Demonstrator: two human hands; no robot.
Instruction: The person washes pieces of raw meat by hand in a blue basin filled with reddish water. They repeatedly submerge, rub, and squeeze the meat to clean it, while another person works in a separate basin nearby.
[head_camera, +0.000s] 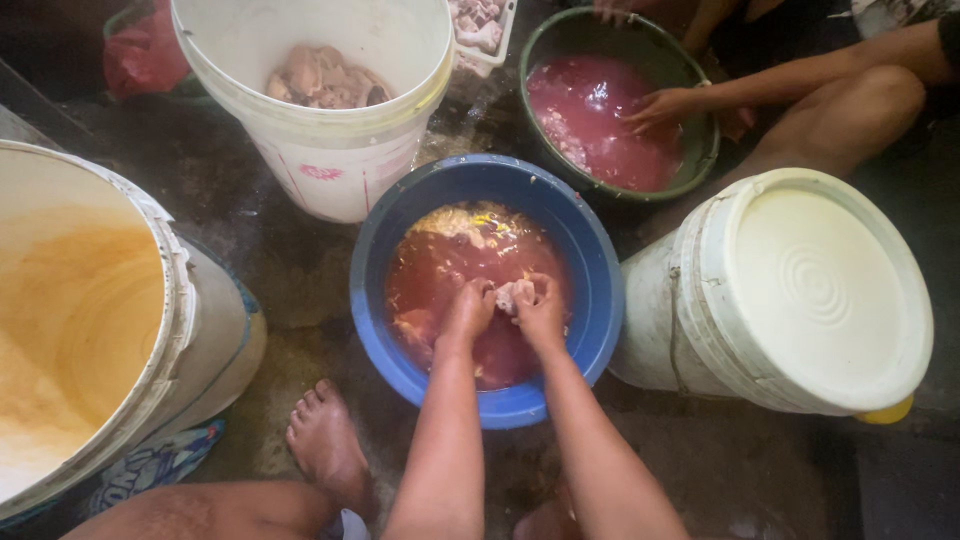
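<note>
L hand (468, 308) + R hand (541, 307) | both gripping meat pc (517, 295) | blue basin (380, 260), red liquid (450, 265)

Blue basin (585, 330) hemmed by 3 white buckets (330, 150); near side open.

White bucket ahead: (330, 150) upright, pale meat pieces lying in its bottom.
Green basin: (700, 150) up to my right, full of pink-red water, another person's hand (660, 105) dipping in at its far side.
Lidded bucket: (800, 290) tipped on its side just right of me, white lid facing up.
Big tub: (170, 300) on my left, stained orange inside.
Floor: (280, 260) dark and wet.
Red bag: (145, 55) top left corner.
</note>
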